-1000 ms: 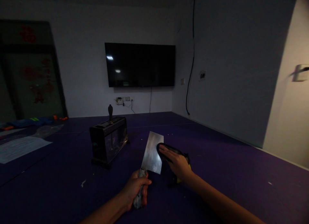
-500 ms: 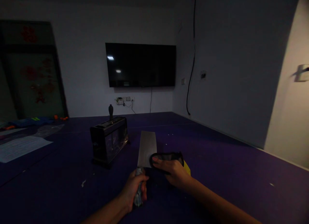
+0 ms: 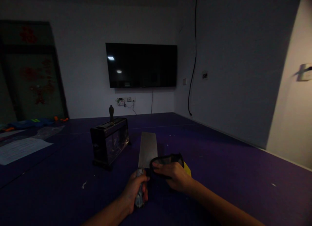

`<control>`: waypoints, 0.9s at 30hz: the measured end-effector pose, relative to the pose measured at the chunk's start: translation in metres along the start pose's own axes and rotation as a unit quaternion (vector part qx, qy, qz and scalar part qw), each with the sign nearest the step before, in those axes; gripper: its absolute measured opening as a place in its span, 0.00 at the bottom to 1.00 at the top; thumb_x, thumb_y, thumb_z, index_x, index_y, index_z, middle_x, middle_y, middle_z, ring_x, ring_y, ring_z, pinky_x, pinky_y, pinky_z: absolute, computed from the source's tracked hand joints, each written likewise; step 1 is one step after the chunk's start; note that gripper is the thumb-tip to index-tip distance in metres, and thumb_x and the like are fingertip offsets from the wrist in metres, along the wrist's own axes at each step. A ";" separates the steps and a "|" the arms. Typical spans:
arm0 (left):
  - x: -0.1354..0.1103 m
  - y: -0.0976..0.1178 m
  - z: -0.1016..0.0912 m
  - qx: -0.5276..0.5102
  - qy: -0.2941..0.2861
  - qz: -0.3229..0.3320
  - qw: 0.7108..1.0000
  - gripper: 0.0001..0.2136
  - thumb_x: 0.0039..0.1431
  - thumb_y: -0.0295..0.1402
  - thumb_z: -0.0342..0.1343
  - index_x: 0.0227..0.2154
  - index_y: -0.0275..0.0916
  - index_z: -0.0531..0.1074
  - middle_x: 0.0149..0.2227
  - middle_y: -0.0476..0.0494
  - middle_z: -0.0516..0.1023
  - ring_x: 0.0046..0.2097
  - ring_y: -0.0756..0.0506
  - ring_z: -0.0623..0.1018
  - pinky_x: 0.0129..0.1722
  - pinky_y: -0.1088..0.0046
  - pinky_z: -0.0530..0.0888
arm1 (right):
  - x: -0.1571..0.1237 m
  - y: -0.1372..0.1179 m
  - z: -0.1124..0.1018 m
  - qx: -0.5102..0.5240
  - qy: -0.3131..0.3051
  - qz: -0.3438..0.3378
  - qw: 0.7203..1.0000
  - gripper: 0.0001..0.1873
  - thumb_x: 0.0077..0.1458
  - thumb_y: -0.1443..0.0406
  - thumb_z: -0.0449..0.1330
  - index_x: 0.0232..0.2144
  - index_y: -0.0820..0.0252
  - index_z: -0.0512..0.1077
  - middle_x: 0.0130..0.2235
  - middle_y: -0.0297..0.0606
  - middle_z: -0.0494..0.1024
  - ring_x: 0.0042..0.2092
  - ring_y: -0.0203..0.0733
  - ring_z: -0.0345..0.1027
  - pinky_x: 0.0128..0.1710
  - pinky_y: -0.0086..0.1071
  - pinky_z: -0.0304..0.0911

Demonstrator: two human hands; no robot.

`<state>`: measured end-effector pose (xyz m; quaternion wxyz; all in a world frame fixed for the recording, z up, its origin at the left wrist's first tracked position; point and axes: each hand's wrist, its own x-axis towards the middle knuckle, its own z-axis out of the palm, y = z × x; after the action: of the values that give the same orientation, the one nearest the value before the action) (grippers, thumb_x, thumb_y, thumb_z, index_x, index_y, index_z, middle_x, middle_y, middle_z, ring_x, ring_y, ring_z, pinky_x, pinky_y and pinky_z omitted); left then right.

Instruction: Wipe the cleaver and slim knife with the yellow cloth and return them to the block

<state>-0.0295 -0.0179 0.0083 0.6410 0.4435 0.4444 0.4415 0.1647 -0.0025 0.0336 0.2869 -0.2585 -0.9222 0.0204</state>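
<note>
My left hand (image 3: pixel 137 188) wraps round the pale, mottled handle of a cleaver (image 3: pixel 148 148), whose broad grey blade points away from me. In my right hand (image 3: pixel 176 175) is a black-edged piece with a grey middle and a yellow end (image 3: pixel 168 159). I cannot make out its exact kind. Its near end and my right fingertips meet the right side of the blade, close to the handle. Beyond my left hand stands a dark boxy holder (image 3: pixel 109 141) with clear sides and an upright dark handle (image 3: pixel 111 112) on top.
The purple surface (image 3: pixel 214 174) reaches back to the walls, with small white scraps on it. Sheets of paper (image 3: pixel 21 149) and clear plastic wrap (image 3: pixel 50 131) lie at left. A television (image 3: pixel 142 66) hangs on the far wall, and a black cable (image 3: pixel 195 57) runs down the right wall.
The view has shifted very slightly. Both hands keep their hold, and the cleaver and the black-and-yellow piece stay almost where they were.
</note>
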 end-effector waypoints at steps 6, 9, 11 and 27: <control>0.001 0.001 0.000 0.004 -0.010 0.001 1.000 0.13 0.39 0.39 0.53 0.29 0.42 0.58 0.10 0.61 0.58 0.09 0.54 0.60 0.11 0.82 0.55 | -0.001 0.001 -0.001 -0.012 -0.009 0.028 1.000 0.34 0.37 0.78 0.48 0.49 0.55 0.66 0.54 0.33 0.63 0.50 0.36 0.63 0.49 0.29 0.59; 0.002 0.000 -0.001 0.002 -0.026 0.003 1.000 0.13 0.39 0.38 0.53 0.29 0.42 0.58 0.10 0.61 0.58 0.09 0.53 0.60 0.11 0.81 0.55 | -0.001 0.004 -0.001 -0.012 0.003 0.033 0.999 0.35 0.36 0.78 0.47 0.49 0.55 0.66 0.54 0.33 0.63 0.50 0.36 0.63 0.49 0.29 0.60; 0.001 -0.002 -0.001 0.011 -0.037 0.006 0.999 0.13 0.39 0.38 0.53 0.29 0.42 0.58 0.09 0.61 0.58 0.09 0.53 0.61 0.10 0.81 0.55 | -0.001 0.007 0.000 -0.017 0.012 0.039 0.999 0.35 0.37 0.78 0.47 0.49 0.55 0.66 0.54 0.33 0.64 0.51 0.36 0.62 0.49 0.29 0.60; 0.000 0.002 -0.002 0.032 -0.129 0.000 0.991 0.08 0.42 0.32 0.50 0.27 0.40 0.58 0.09 0.60 0.59 0.09 0.52 0.62 0.09 0.82 0.53 | -0.006 0.031 -0.002 -0.121 0.093 0.140 0.978 0.35 0.42 0.79 0.48 0.53 0.51 0.60 0.56 0.30 0.60 0.54 0.39 0.59 0.52 0.35 0.58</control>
<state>-0.0315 -0.0172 0.0096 0.6781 0.5174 0.3719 0.3662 0.1840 0.0212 0.0268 0.3320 -0.4182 -0.8422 -0.0752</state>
